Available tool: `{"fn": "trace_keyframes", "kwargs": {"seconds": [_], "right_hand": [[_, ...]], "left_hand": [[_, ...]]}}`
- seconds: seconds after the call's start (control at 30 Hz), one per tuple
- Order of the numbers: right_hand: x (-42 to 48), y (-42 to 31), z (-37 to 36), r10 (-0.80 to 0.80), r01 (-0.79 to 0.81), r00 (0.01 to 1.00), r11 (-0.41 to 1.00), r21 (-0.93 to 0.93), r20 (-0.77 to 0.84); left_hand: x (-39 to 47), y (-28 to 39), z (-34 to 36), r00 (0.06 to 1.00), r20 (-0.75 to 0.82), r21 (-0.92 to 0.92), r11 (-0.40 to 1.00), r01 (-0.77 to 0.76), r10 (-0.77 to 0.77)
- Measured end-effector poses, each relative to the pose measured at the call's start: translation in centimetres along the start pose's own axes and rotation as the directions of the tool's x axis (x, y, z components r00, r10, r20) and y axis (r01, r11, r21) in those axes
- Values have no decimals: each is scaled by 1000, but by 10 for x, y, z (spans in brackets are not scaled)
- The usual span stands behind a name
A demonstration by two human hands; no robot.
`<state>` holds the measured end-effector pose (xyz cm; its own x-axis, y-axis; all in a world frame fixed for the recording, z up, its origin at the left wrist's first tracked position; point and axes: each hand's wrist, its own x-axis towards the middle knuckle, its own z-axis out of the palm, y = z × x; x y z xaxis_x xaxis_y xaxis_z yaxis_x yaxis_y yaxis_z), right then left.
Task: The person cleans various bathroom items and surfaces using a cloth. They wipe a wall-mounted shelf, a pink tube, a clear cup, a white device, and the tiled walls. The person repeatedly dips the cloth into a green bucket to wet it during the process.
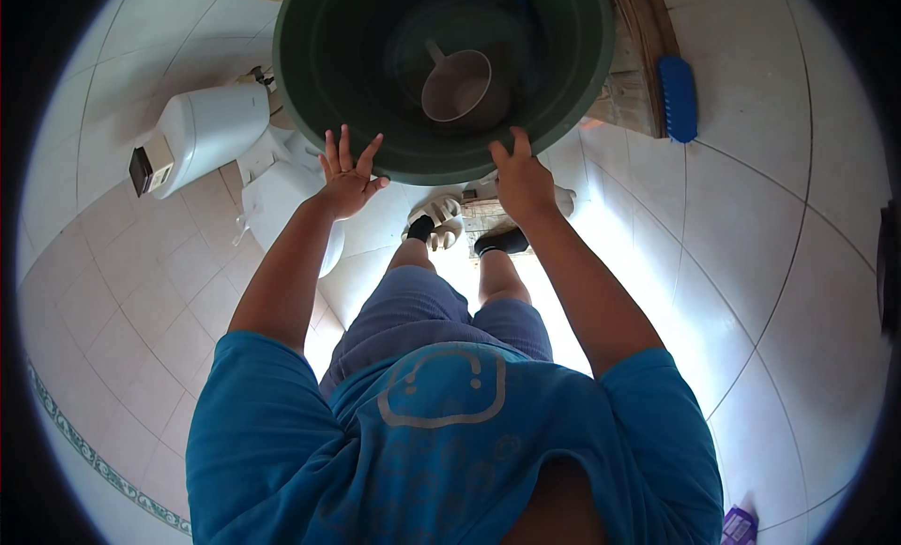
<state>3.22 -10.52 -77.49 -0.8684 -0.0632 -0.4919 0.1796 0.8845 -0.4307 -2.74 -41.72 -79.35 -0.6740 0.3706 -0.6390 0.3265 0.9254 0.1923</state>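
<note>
A large round dark green plastic tub [303, 87] stands before me. Inside it, a pale plastic water dipper [456, 87] appears to rest in water, its handle pointing towards the far side. My left hand [348, 179] is at the near-left rim, palm down with fingers spread and nothing in it. At the near-right rim, my right hand [524, 182] has two fingers reaching over the edge. Its thumb is hidden, so a grip on the rim cannot be confirmed.
Left of the tub are a white toilet tank [218, 129] with a small box [151, 166] on it and a toilet lid [281, 200]. A blue brush [677, 98] leans by a wooden frame [644, 59] at right. Sandals [440, 221] and a wooden board [486, 214] lie near my feet.
</note>
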Motion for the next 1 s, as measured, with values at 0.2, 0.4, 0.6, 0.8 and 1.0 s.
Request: {"fn": "trace_keyframes", "kwargs": {"seconds": [0.2, 0.4, 0.6, 0.8, 1.0], "right_hand": [[-3, -3, 6, 31, -27, 994, 999, 39, -102], [-2, -11, 15, 144, -129, 967, 988, 87, -208], [2, -21, 26, 220, -208, 899, 975, 73, -378], [7, -21, 32, 215, -210, 890, 976, 59, -403], [5, -29, 30, 262, -265, 890, 963, 45, -372]], "left_hand": [[3, -2, -6, 999, 33, 33, 999, -8, 7], [4, -5, -8, 993, 10, -49, 992, -120, 120], [10, -15, -9, 963, -21, -39, 962, -271, 270], [8, -12, -6, 966, -42, -106, 960, -259, 256], [2, -3, -21, 972, 65, -171, 962, -213, 227]]}}
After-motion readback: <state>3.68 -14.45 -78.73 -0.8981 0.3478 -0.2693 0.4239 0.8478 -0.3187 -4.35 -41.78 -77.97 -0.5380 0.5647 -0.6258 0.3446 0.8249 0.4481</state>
